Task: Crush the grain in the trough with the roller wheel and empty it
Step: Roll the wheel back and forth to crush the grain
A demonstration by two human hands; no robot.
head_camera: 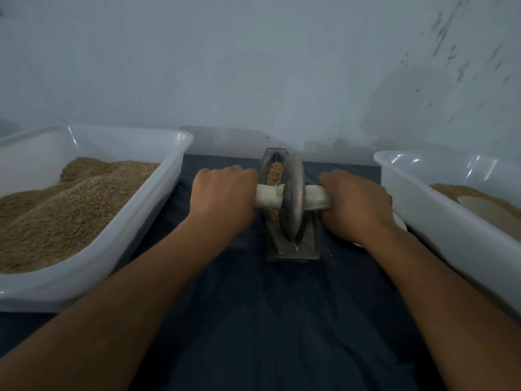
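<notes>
Pale blue-grey wall (253, 66), scuffed with dark marks at the upper right, backs a work surface covered by a dark navy cloth (282, 320).

From the head camera, a narrow grey metal trough (293, 249) stands on the cloth at the centre, running away from the person toward the wall. A grey metal roller wheel (293, 193) sits upright in it, about halfway along. Brown grain (274, 173) lies in the trough beyond the wheel, and a little more shows just left of the wheel's lower rim.

A cloth-wrapped whitish axle handle (267, 196) passes through the wheel's hub and sticks out on both sides. The left hand (222, 196) is clenched round the left end, knuckles up, close beside the wheel. The right hand (355, 201) is wrapped round the right end in the same way, so the wheel stands between the two fists.

On the left of the cloth, a translucent white plastic tub (158, 204) is heaped with tan grain. On the right, a second translucent white plastic tub (439, 210) holds a lower layer of tan material, with a pale rounded object partly buried in it; what that is cannot be told.
</notes>
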